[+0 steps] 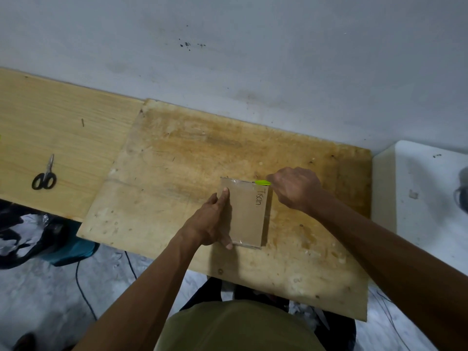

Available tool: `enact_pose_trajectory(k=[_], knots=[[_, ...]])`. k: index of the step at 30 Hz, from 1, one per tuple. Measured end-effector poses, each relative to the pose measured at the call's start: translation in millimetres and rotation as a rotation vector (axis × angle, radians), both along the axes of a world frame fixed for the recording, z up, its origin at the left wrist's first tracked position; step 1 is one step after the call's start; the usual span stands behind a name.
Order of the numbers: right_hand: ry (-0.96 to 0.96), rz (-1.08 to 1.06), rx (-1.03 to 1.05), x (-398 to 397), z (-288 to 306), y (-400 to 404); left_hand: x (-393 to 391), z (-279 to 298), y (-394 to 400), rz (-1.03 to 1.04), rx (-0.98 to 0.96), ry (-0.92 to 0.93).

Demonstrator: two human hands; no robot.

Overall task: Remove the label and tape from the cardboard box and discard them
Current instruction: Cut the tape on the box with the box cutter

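Note:
A small brown cardboard box (249,214) lies flat on the stained plywood board (177,160), with handwriting along its right side and clear tape (236,181) shining across its far edge. My left hand (214,221) holds the box's left edge, index finger pressing on top and thumb at the near corner. My right hand (295,187) is curled around a bright green tool (262,182), whose tip meets the box's far right corner at the tape. No separate label is visible.
Black-handled scissors (44,176) lie on the lighter wooden board (50,127) at far left. A white surface (425,188) stands right of the plywood. Dark bags (30,234) and cables lie on the floor below. A wall runs close behind.

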State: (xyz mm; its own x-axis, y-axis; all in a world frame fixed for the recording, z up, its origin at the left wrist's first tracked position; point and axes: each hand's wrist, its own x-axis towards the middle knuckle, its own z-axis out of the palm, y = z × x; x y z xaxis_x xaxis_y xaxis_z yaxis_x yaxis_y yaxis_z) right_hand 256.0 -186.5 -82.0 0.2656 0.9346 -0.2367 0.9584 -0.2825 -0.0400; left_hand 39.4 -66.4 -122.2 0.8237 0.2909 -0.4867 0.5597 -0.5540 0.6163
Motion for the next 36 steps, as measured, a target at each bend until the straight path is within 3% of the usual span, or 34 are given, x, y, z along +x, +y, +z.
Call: enact_pose_trajectory(k=[8,18,27,32,36], knots=[[0.064,-0.04,-0.011,6.3,-1.3,-13.5,-4.6,-3.1,1.7,0.122,-0.079,0.11],[-0.053,-0.001,0.043,11.7,-6.6,-23.4,-2.1,0.0,-0.1,0.065,-0.03,0.113],[0.033,-0.056,0.031,19.1,1.2,-40.0,-4.1,-3.2,0.7,-0.007,0.009,0.086],[0.148,-0.228,0.106,16.6,-0.6,-49.3,-4.9,-3.3,1.6,-0.014,0.05,0.093],[0.397,-0.564,0.228,-3.8,-10.5,-55.3,-4.8,-2.2,0.8,-0.008,0.07,0.104]])
